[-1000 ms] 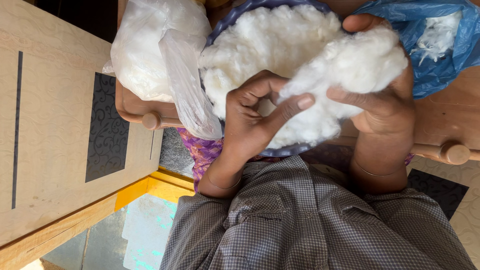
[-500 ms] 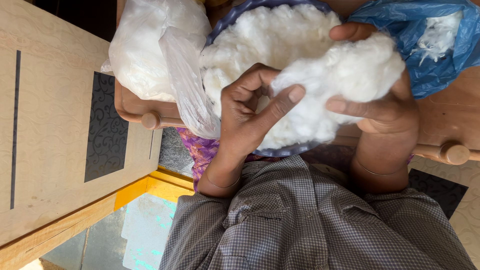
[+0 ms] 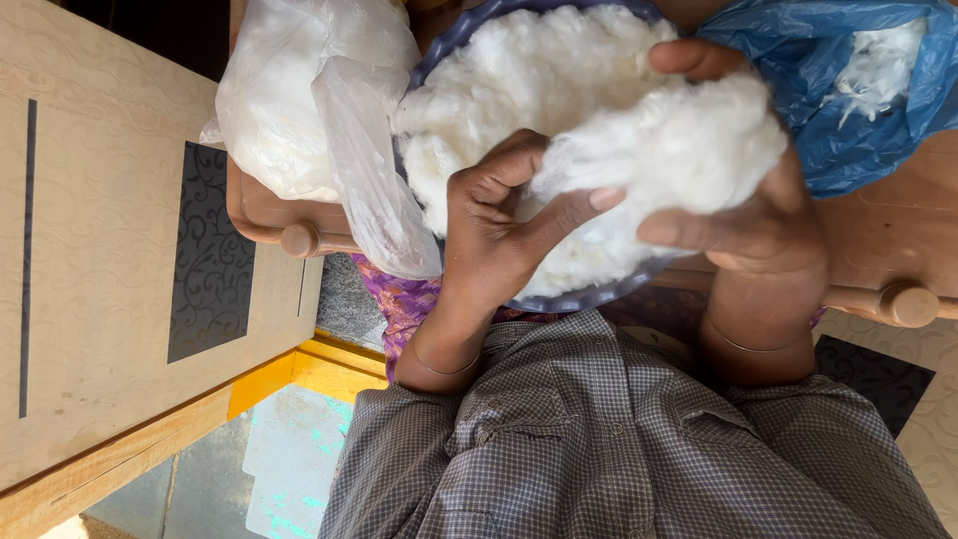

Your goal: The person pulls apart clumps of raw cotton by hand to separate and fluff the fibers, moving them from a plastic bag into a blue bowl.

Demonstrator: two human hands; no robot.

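Note:
My right hand cups a big clump of white cotton, thumb over its far side and fingers under its near side. My left hand pinches the left edge of that same clump between thumb and curled fingers. Both hands hover over a purple-blue scalloped basin heaped with more loose white cotton. The basin rests on a wooden frame close to my body.
A clear plastic bag of white material lies left of the basin, partly draped over its rim. A blue plastic bag with cotton scraps sits at the right. Wooden rails with round knobs run below; a patterned wooden panel stands left.
My left thumb has closed further onto the clump's edge. My right hand with the clump has shifted slightly left and down toward the basin.

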